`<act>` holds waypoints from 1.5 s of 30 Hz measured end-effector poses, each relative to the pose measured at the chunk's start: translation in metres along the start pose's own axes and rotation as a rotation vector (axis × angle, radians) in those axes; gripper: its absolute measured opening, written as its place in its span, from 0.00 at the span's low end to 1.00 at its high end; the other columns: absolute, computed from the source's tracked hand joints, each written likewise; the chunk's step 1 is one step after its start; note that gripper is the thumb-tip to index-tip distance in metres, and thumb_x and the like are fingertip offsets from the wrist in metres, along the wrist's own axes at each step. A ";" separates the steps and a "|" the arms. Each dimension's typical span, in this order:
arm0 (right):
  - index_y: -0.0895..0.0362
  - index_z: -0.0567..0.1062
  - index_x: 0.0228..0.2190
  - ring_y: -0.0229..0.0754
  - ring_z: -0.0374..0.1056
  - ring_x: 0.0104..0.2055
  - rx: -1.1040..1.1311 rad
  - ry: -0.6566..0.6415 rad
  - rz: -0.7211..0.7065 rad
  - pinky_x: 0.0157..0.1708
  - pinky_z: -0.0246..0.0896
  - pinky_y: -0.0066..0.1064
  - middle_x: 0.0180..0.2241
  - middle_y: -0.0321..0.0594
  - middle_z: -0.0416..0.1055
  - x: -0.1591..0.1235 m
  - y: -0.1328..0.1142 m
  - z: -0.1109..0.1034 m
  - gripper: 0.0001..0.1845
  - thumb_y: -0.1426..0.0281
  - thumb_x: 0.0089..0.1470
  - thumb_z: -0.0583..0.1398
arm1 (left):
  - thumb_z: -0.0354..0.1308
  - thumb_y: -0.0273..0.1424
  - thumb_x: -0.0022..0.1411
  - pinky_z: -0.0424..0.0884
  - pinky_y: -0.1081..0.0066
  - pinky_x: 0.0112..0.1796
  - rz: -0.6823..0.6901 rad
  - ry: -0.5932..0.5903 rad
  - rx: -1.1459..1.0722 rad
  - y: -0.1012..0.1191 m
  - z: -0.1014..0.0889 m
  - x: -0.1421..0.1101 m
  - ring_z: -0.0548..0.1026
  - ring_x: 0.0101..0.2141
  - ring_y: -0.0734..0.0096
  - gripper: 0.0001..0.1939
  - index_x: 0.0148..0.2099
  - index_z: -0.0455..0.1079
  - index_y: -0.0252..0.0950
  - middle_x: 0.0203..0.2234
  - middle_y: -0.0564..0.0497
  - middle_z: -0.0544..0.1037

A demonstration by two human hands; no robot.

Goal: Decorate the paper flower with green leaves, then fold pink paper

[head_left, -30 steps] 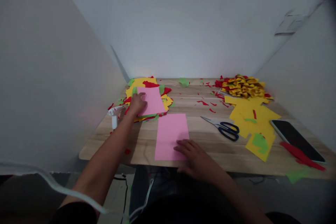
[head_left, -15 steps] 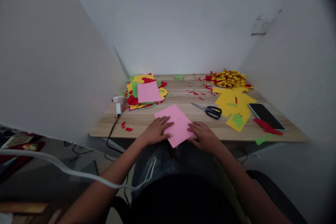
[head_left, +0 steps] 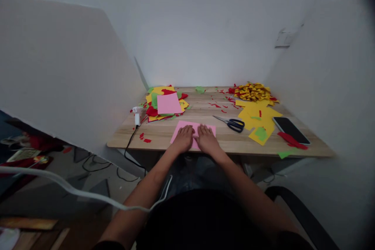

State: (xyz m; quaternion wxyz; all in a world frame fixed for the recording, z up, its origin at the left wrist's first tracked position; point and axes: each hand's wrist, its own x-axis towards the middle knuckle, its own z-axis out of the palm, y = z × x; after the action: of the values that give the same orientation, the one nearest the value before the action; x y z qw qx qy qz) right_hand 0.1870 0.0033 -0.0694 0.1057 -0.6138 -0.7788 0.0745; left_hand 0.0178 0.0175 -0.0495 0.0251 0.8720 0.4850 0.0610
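Note:
A pink paper sheet (head_left: 210,129) lies flat near the front edge of the wooden table (head_left: 164,134). My left hand (head_left: 184,138) and my right hand (head_left: 206,138) rest side by side on its near half, fingers stretched flat on the paper. A second pink sheet (head_left: 168,104) tops a pile of yellow, red and green paper (head_left: 153,111) at the back left.
Black-handled scissors (head_left: 233,123) lie right of the sheet. Yellow sheets (head_left: 255,118), a heap of cut strips (head_left: 252,91) and a dark phone (head_left: 290,129) fill the right side. A small white device (head_left: 136,115) with a cable sits at the left edge. White panels flank the table.
My left hand left the pile and came to the front sheet. The sheet, turned diamond-wise half a second ago, now lies square, with both hands drawn together on it.

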 end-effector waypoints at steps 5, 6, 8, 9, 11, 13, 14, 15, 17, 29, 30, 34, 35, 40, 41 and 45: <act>0.66 0.52 0.69 0.53 0.41 0.73 -0.006 -0.070 -0.066 0.70 0.33 0.48 0.71 0.54 0.43 0.017 0.017 0.001 0.39 0.54 0.67 0.45 | 0.43 0.45 0.71 0.46 0.48 0.67 -0.085 -0.075 -0.021 -0.018 0.012 0.007 0.48 0.70 0.51 0.31 0.72 0.52 0.41 0.72 0.43 0.50; 0.66 0.52 0.69 0.53 0.41 0.73 -0.008 -0.079 -0.070 0.70 0.33 0.47 0.71 0.53 0.43 0.020 0.023 -0.002 0.39 0.54 0.67 0.45 | 0.43 0.47 0.71 0.45 0.48 0.67 -0.105 -0.082 -0.024 -0.020 0.012 0.006 0.47 0.71 0.50 0.33 0.73 0.51 0.42 0.72 0.44 0.48; 0.68 0.52 0.69 0.55 0.41 0.73 -0.016 -0.076 -0.054 0.69 0.35 0.48 0.71 0.55 0.44 0.027 0.031 -0.008 0.38 0.55 0.67 0.45 | 0.41 0.50 0.70 0.43 0.47 0.67 -0.156 -0.091 -0.027 -0.020 0.013 0.006 0.45 0.71 0.49 0.35 0.73 0.50 0.42 0.72 0.43 0.46; 0.70 0.52 0.68 0.57 0.41 0.73 -0.021 -0.064 -0.037 0.69 0.35 0.50 0.71 0.58 0.44 0.030 0.033 -0.010 0.38 0.56 0.67 0.45 | 0.40 0.51 0.70 0.42 0.46 0.66 -0.187 -0.092 -0.026 -0.019 0.013 0.007 0.44 0.71 0.48 0.36 0.73 0.49 0.41 0.72 0.42 0.45; 0.73 0.51 0.68 0.59 0.40 0.73 -0.027 -0.028 -0.015 0.69 0.34 0.50 0.71 0.61 0.43 0.033 0.030 -0.012 0.38 0.58 0.68 0.44 | 0.38 0.52 0.70 0.41 0.42 0.66 -0.251 -0.089 -0.023 -0.014 0.015 0.012 0.42 0.71 0.43 0.37 0.74 0.47 0.38 0.72 0.38 0.44; 0.71 0.51 0.68 0.57 0.39 0.73 -0.026 -0.013 -0.030 0.69 0.33 0.47 0.71 0.58 0.43 0.034 0.024 -0.008 0.37 0.59 0.68 0.44 | 0.36 0.51 0.70 0.40 0.40 0.65 -0.284 -0.089 -0.023 -0.008 0.018 0.020 0.42 0.70 0.40 0.38 0.74 0.46 0.35 0.72 0.35 0.43; 0.68 0.52 0.69 0.54 0.40 0.73 -0.023 -0.019 -0.045 0.70 0.34 0.45 0.71 0.55 0.44 0.033 0.021 -0.006 0.36 0.59 0.68 0.43 | 0.36 0.51 0.70 0.40 0.40 0.65 -0.283 -0.092 -0.025 -0.006 0.019 0.024 0.42 0.70 0.39 0.38 0.74 0.45 0.34 0.72 0.34 0.43; 0.67 0.53 0.69 0.53 0.41 0.73 -0.021 -0.029 -0.053 0.70 0.34 0.43 0.71 0.53 0.45 0.033 0.020 -0.003 0.36 0.58 0.68 0.44 | 0.36 0.50 0.71 0.40 0.42 0.66 -0.272 -0.095 -0.028 -0.005 0.019 0.027 0.42 0.70 0.40 0.38 0.74 0.45 0.34 0.72 0.35 0.42; 0.66 0.53 0.69 0.53 0.41 0.73 -0.021 -0.043 -0.034 0.70 0.34 0.45 0.71 0.53 0.45 0.031 0.022 0.002 0.36 0.57 0.68 0.43 | 0.36 0.47 0.71 0.41 0.45 0.66 -0.235 -0.102 -0.034 -0.007 0.018 0.031 0.41 0.71 0.44 0.35 0.74 0.45 0.37 0.72 0.37 0.42; 0.73 0.52 0.67 0.54 0.43 0.73 -0.050 -0.007 0.086 0.69 0.35 0.40 0.70 0.61 0.47 0.019 0.065 -0.002 0.42 0.53 0.66 0.46 | 0.42 0.48 0.70 0.43 0.47 0.66 -0.136 -0.041 -0.030 -0.039 0.003 0.014 0.49 0.70 0.53 0.32 0.71 0.55 0.40 0.71 0.41 0.51; 0.73 0.52 0.68 0.54 0.43 0.73 -0.049 -0.002 0.093 0.69 0.35 0.41 0.70 0.60 0.46 0.019 0.065 -0.002 0.42 0.54 0.66 0.45 | 0.42 0.47 0.71 0.43 0.48 0.67 -0.127 -0.031 -0.033 -0.038 0.003 0.014 0.50 0.70 0.54 0.31 0.71 0.56 0.41 0.71 0.42 0.51; 0.71 0.52 0.68 0.54 0.44 0.72 -0.043 0.005 0.112 0.69 0.34 0.42 0.71 0.58 0.46 0.019 0.065 0.000 0.41 0.54 0.66 0.45 | 0.42 0.45 0.71 0.44 0.46 0.66 -0.127 -0.015 -0.050 -0.038 0.003 0.012 0.52 0.69 0.55 0.30 0.70 0.57 0.41 0.70 0.45 0.54; 0.70 0.52 0.68 0.54 0.44 0.72 -0.042 0.007 0.119 0.69 0.34 0.42 0.71 0.58 0.46 0.019 0.065 0.000 0.41 0.53 0.66 0.45 | 0.42 0.45 0.70 0.44 0.46 0.66 -0.127 -0.016 -0.053 -0.038 0.003 0.012 0.52 0.69 0.55 0.30 0.70 0.57 0.41 0.70 0.45 0.54; 0.70 0.53 0.68 0.56 0.43 0.72 -0.028 0.035 0.166 0.69 0.35 0.45 0.71 0.59 0.46 0.018 0.063 0.001 0.42 0.52 0.65 0.46 | 0.43 0.45 0.70 0.46 0.50 0.66 -0.124 -0.030 -0.055 -0.039 0.003 0.013 0.51 0.70 0.57 0.31 0.71 0.55 0.41 0.71 0.46 0.53; 0.70 0.53 0.68 0.56 0.43 0.72 -0.023 0.039 0.168 0.69 0.35 0.45 0.71 0.58 0.47 0.018 0.063 0.001 0.42 0.52 0.65 0.46 | 0.43 0.45 0.70 0.46 0.50 0.66 -0.134 -0.029 -0.055 -0.039 0.004 0.013 0.51 0.70 0.57 0.31 0.71 0.55 0.40 0.71 0.45 0.53; 0.70 0.54 0.67 0.55 0.44 0.72 -0.002 0.061 0.174 0.69 0.35 0.43 0.70 0.57 0.48 0.019 0.064 0.003 0.41 0.52 0.65 0.47 | 0.45 0.49 0.68 0.47 0.47 0.65 -0.231 0.016 -0.058 -0.041 0.007 0.015 0.51 0.69 0.48 0.36 0.71 0.54 0.32 0.70 0.35 0.52</act>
State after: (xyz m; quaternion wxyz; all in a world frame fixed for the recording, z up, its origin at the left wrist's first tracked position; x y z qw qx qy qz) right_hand 0.2420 0.0364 -0.0863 0.1219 -0.6811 -0.7192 0.0638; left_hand -0.0077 0.0519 -0.0598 0.0530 0.8087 0.5806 0.0788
